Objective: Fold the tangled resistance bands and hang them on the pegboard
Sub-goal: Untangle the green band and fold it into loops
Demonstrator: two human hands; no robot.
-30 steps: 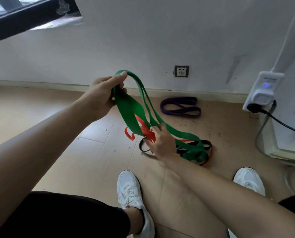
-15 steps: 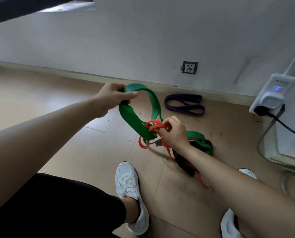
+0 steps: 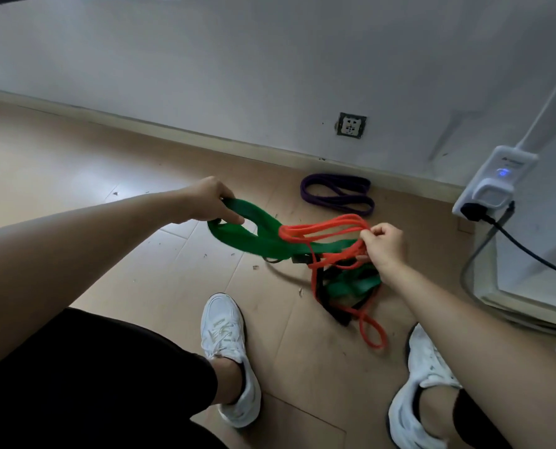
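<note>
My left hand (image 3: 210, 202) grips one end of a wide green band (image 3: 254, 238) and holds it low over the floor. My right hand (image 3: 385, 246) pinches several loops of a thin red band (image 3: 322, 228) that wraps around the green one. The rest of the tangle hangs down to the floor below my right hand: more green, a black band (image 3: 336, 314) and a red loop trailing toward my right shoe. A purple band (image 3: 336, 194) lies apart, folded flat near the baseboard. No pegboard is in view.
I crouch on a tan tiled floor (image 3: 108, 189) facing a white wall with a socket (image 3: 351, 125). A white plug-in device (image 3: 495, 183) with a black cable (image 3: 529, 251) sits at the right. My white shoes (image 3: 228, 354) stand below the tangle.
Both hands have dropped lower and spread apart. The right hand has drawn the red band out to the right, stretching its loops across the green band, which the left hand pulls left.
</note>
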